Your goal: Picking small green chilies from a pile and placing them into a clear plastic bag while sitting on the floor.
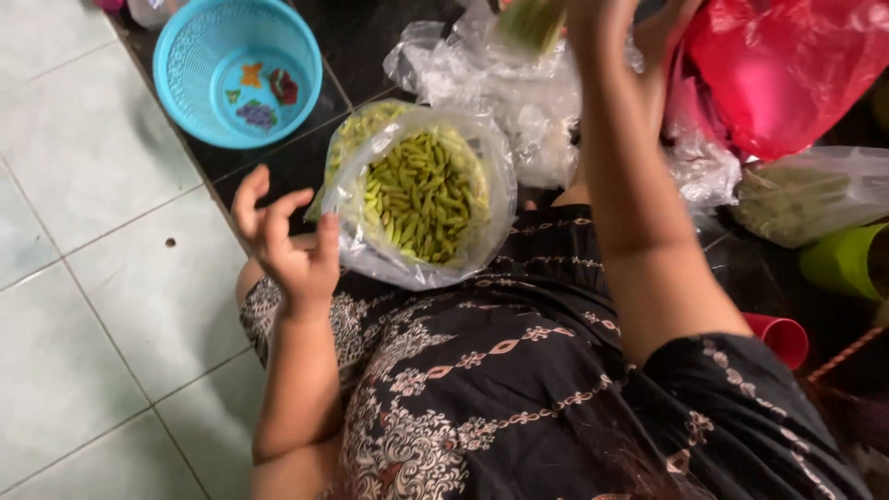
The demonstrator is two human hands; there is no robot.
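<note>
Head view: your left hand [289, 243] is up over your lap, palm toward you, fingers loosely curled and spread, holding nothing. It sits just beside the left edge of the bag [421, 194], thumb side close to the plastic but I can't tell if it touches.

The bag is clear plastic, mouth rolled open, full of small green chillies [421, 196]. It rests at the front of your lap, on the edge of the black patterned dress [482, 370], w/ dark tiles behind it.

Your right hand [619, 23] is raised at the top edge of the frame, partly cut off. Fingers look closed round a blurred green item [530, 23], prob. a bundle of greens; can't tell exactly what it is.

Top left: blue basket [237, 69] w/ fruit pics on its base, standing where the dark tiles meet the pale floor [83, 241], well apart from both hands.

Behind the bag: crumpled clear plastic [500, 88]. Top right: red bag [787, 69]. Right side: another clear bag of greens [801, 196], a green cup [847, 259] below it, and a red cup [782, 335] next to your right arm.
</note>
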